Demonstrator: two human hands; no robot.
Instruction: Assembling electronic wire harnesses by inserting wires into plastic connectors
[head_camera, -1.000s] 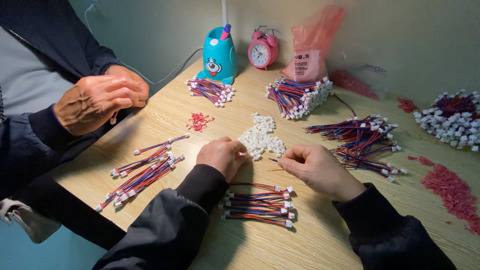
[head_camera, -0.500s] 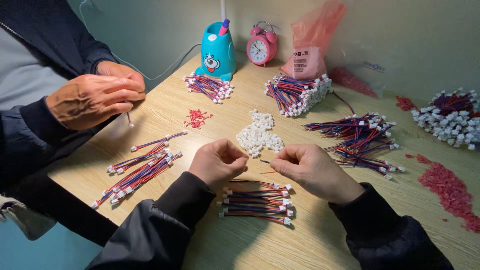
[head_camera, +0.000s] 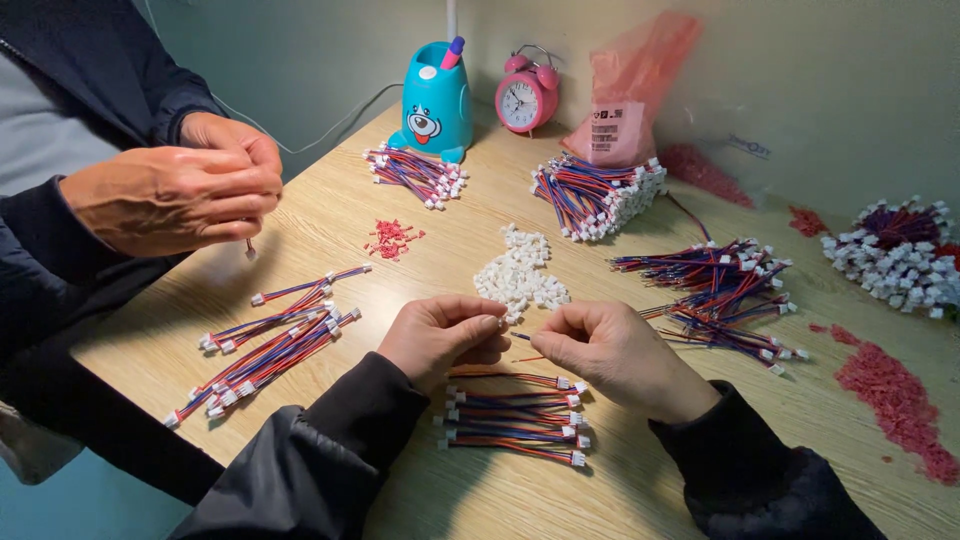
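A thin wire (head_camera: 522, 340) is pinched between left hand (head_camera: 440, 338) and right hand (head_camera: 605, 350), apparently. Finished leads (head_camera: 515, 418) are stacked below; loose wires (head_camera: 715, 290) and connectors (head_camera: 520, 275) remain.

A small home-style assembly workbench is shown, set against a plain wall. The wooden table (head_camera: 300, 230) is covered with bundles of red-and-blue wire leads (head_camera: 598, 195), a heap of white connectors (head_camera: 520, 275), and a pink alarm clock (head_camera: 527, 98).

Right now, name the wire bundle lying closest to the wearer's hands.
The neat stack of wires directly beneath both hands, at the table's near edge; every other bundle lies farther off.
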